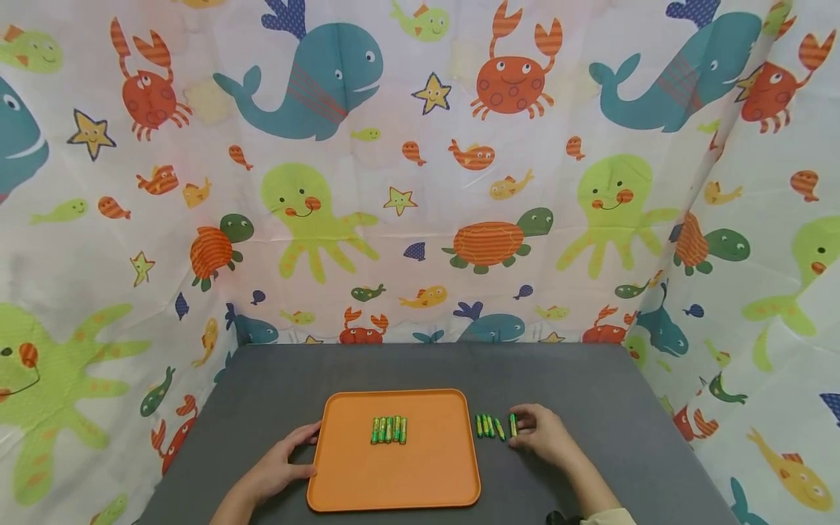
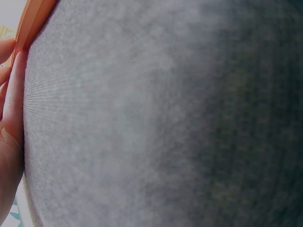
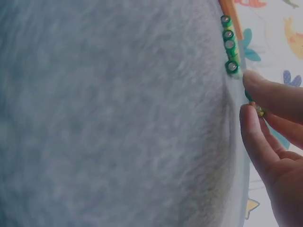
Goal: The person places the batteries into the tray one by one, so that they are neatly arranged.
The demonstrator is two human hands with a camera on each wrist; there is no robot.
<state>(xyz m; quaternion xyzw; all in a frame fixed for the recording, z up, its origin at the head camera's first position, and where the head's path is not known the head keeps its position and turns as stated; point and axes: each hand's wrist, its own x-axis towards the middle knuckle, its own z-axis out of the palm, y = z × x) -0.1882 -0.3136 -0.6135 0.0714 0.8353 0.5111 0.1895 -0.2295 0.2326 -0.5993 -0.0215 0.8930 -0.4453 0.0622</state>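
In the head view my left hand (image 1: 278, 467) rests against the left edge of an orange tray (image 1: 394, 481), fingers and thumb touching its rim. The left wrist view catches only part of that hand (image 2: 10, 118) at the tray's edge (image 2: 35, 21). Right of the tray, my right hand (image 1: 545, 436) pinches a green battery (image 1: 514, 426) between thumb and fingers, close over the table. Most of this battery is hidden by the fingers in the right wrist view. Just left of it lie several green batteries (image 1: 485, 426), the rightmost slightly slanted. Several more batteries (image 1: 389, 430) sit side by side on the tray.
The grey table (image 1: 282, 379) extends around the tray. Behind it and at both sides hangs a white curtain (image 1: 387, 277) printed with sea animals. A dark object (image 1: 558, 518) shows at the bottom edge near the right sleeve (image 1: 610, 517).
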